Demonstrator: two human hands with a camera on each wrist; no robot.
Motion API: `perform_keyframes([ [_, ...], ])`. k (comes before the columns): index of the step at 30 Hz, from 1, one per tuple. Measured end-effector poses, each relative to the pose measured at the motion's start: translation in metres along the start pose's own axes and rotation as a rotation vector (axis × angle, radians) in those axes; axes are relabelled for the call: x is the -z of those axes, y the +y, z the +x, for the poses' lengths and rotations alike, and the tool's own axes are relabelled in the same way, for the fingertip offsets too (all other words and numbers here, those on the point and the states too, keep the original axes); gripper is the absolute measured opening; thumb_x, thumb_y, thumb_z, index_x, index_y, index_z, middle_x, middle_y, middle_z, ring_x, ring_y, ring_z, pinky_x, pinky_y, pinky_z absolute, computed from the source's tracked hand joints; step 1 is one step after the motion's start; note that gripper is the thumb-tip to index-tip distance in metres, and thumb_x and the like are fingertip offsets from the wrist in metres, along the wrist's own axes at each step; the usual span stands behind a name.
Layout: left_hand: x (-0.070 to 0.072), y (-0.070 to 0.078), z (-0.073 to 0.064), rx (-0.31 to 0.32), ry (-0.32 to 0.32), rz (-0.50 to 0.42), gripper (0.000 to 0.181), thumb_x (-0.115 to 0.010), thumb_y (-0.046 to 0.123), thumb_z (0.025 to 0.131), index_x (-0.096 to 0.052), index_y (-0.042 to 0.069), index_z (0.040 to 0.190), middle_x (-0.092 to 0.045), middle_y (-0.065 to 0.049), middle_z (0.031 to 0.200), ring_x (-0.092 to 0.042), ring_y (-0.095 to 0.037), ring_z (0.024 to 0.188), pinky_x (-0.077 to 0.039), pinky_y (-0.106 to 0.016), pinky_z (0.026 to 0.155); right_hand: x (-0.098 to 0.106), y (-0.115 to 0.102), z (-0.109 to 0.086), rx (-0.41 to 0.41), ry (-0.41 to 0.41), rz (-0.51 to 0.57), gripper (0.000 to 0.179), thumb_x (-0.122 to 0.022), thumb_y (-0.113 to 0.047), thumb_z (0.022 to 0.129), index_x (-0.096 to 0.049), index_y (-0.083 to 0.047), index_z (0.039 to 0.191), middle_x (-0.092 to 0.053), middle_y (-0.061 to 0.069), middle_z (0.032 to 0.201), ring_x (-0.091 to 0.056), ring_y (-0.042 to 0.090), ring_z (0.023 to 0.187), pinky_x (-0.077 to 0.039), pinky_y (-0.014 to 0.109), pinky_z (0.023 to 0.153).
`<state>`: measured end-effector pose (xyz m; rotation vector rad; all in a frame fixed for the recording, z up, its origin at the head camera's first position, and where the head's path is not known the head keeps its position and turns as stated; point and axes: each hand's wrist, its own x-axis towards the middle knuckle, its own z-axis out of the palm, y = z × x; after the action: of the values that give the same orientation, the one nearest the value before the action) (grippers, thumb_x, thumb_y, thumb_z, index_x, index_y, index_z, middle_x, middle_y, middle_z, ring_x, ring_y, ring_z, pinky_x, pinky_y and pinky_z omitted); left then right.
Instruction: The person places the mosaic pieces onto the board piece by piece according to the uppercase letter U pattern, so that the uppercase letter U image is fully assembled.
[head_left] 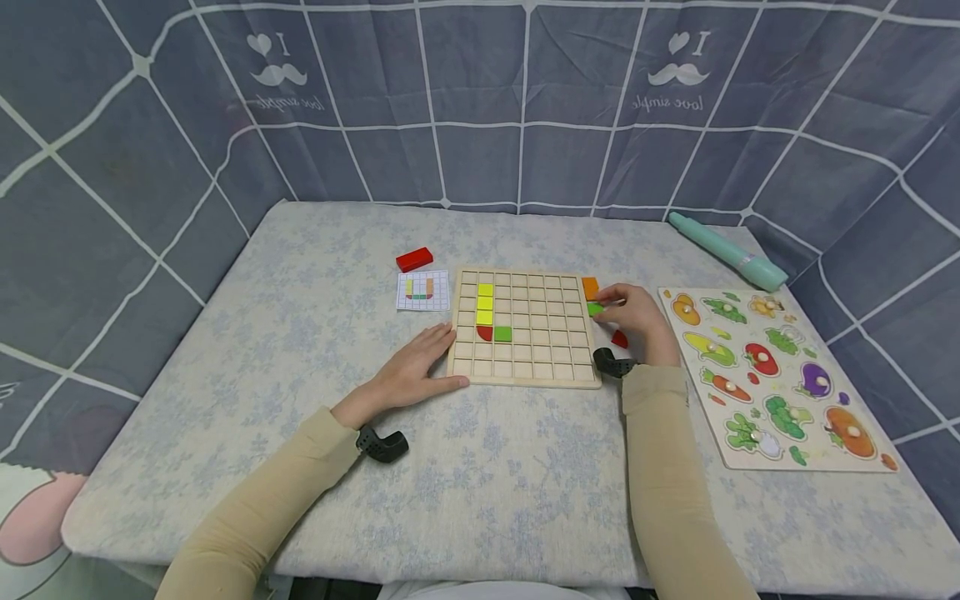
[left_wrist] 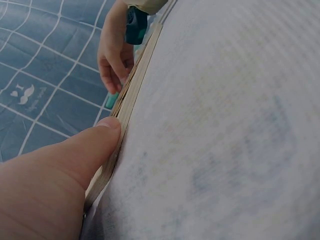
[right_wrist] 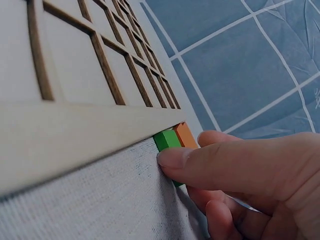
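Note:
A wooden grid board point(head_left: 540, 371) lies on the table with yellow blocks point(head_left: 485, 304), a red rounded piece point(head_left: 485, 333) and a green square point(head_left: 503, 333) in its left cells. At the board's lower left corner rests my left hand point(head_left: 408, 371), fingers straight, its thumb touching the front edge in the left wrist view. Beyond the right edge, my right hand point(head_left: 637, 317) pinches a green block point(right_wrist: 167, 140) between thumb and fingers. Right beside that block is an orange piece point(head_left: 590, 288). A small red piece point(head_left: 619, 339) lies below, near the right wrist.
Left of the board lies a pattern card point(head_left: 423, 303), with a red block point(head_left: 415, 259) behind it. A vegetable puzzle board point(head_left: 795, 454) covers the table's right side. Behind it is a teal cylinder point(head_left: 723, 248). A tiled-pattern curtain point(head_left: 480, 167) surrounds the table.

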<state>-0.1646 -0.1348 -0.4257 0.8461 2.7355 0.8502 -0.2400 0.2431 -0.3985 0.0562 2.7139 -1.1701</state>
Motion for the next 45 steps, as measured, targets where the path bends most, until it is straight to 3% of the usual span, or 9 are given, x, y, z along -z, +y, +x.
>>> perform_keyframes([
  [20, 0.000, -0.001, 0.001, -0.006, 0.001, 0.005, 0.087, -0.059, 0.052, 0.087, -0.025, 0.000, 0.147, -0.018, -0.012, 0.154, -0.011, -0.023, 0.142, -0.014, -0.041, 0.115, 0.003, 0.000, -0.002, -0.001, 0.018, -0.083, 0.034, -0.068, -0.016, 0.086, -0.060, -0.001, 0.116, -0.054, 0.018, 0.120, -0.051, 0.034, 0.100, -0.049, 0.039, 0.077],
  [27, 0.000, -0.001, 0.001, -0.009, 0.003, 0.005, 0.087, -0.059, 0.052, 0.087, -0.025, 0.000, 0.147, -0.018, -0.012, 0.154, -0.011, -0.024, 0.142, -0.014, -0.041, 0.115, 0.004, 0.000, -0.005, 0.022, 0.038, -0.049, 0.037, -0.069, -0.020, 0.087, -0.059, -0.001, 0.118, -0.055, 0.018, 0.119, -0.051, 0.034, 0.103, -0.048, 0.042, 0.081],
  [38, 0.000, -0.001, 0.001, -0.015, 0.006, 0.005, 0.086, -0.059, 0.052, 0.087, -0.025, 0.000, 0.147, -0.018, -0.012, 0.154, -0.011, -0.024, 0.142, -0.014, -0.041, 0.115, 0.008, -0.013, -0.006, 0.087, 0.030, -0.024, 0.045, -0.072, -0.030, 0.084, -0.060, -0.006, 0.119, -0.057, 0.014, 0.118, -0.052, 0.028, 0.099, -0.044, 0.034, 0.068],
  [45, 0.000, 0.000, 0.001, -0.015, 0.004, 0.007, 0.087, -0.058, 0.052, 0.087, -0.025, 0.000, 0.147, -0.018, -0.012, 0.154, -0.011, -0.023, 0.142, -0.013, -0.040, 0.115, 0.001, -0.031, -0.007, 0.189, -0.039, 0.019, 0.040, -0.074, -0.021, 0.083, -0.062, -0.003, 0.116, -0.059, 0.015, 0.106, -0.054, 0.028, 0.096, -0.047, 0.038, 0.081],
])
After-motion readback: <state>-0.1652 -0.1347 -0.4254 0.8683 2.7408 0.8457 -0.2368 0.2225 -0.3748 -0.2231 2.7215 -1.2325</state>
